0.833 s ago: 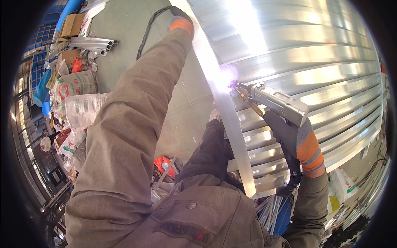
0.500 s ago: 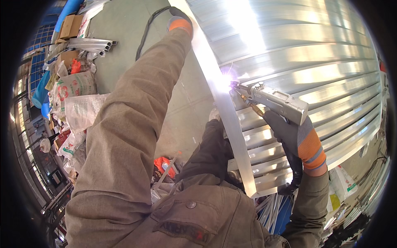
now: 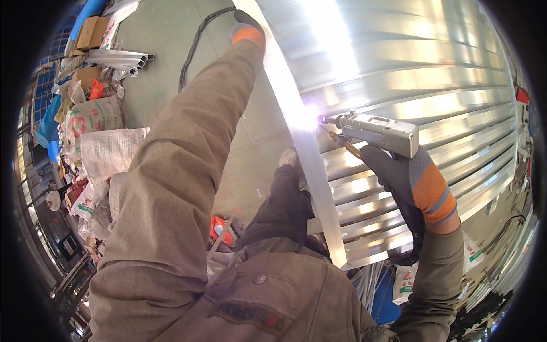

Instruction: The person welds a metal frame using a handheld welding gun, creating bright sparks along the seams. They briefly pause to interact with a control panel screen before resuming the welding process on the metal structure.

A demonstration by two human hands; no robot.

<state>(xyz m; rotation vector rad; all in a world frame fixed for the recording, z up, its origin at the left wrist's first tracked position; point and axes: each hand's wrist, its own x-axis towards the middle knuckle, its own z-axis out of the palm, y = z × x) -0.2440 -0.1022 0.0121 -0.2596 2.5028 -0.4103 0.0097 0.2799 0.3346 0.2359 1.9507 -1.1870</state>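
The right hand (image 3: 393, 165) is gripping a hand-held torch (image 3: 383, 134): its gloved fingers are curling in beneath the silver box-shaped body, though part of the grip is lying out of sight. The torch is sitting above the slatted metal panel (image 3: 450, 111), with its nose pointing left at the long metal bar (image 3: 316, 162) that is running along the panel's edge. A violet-white glow (image 3: 308, 117) is burning at the bar's inner edge and is masking the exact contact point. The brass-coloured rod (image 3: 352, 150) below the body is pointing at the same spot.

The left hand (image 3: 249, 27) is resting against the bar near its far end. How far its fingers are closing cannot be told.

For a sound result, the operator should probably be holding the nose at a constant angle and gap, and be following the edge at an even pace. Lingering is likely to be overheating thin metal. The left hand should be bracing the bar without straying toward the glow. A strip of bare wrist (image 3: 443, 227) is showing between right cuff and sleeve; covering it is advisable.
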